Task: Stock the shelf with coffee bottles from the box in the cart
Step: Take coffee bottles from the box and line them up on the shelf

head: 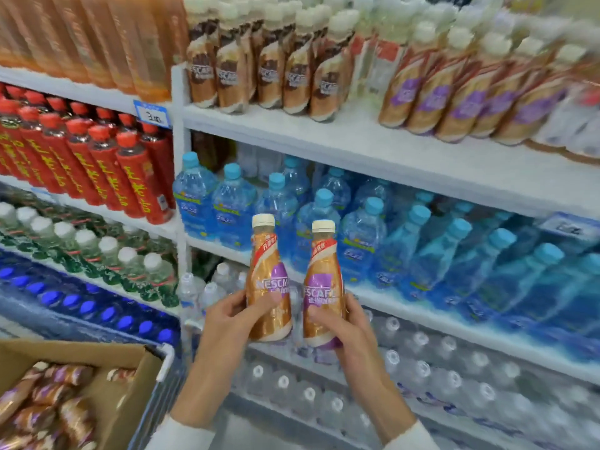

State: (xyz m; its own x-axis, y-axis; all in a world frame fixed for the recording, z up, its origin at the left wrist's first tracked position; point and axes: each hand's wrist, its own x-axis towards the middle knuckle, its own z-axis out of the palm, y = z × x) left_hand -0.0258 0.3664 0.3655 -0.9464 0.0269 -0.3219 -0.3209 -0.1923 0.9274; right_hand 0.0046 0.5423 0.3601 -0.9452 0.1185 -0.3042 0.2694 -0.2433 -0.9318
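My left hand (232,315) grips a gold and purple coffee bottle (268,271) with a cream cap, held upright. A second matching coffee bottle (323,277) stands upright in my right hand (349,323), just beside the first. Both are at mid-height in front of the blue water shelf. The cardboard box (107,401) at the lower left holds several more coffee bottles (48,397) lying down. On the top white shelf (373,141), a row of the same purple-label coffee bottles (454,102) stands at the right.
Brown-label coffee bottles (259,76) fill the top shelf's left part. Blue water bottles (406,238) sit one shelf down, clear bottles (389,384) below that. Red bottles (97,167), green-label bottles (97,254) and blue-capped bottles (81,306) fill the left bay. The cart's edge (164,362) is beside the box.
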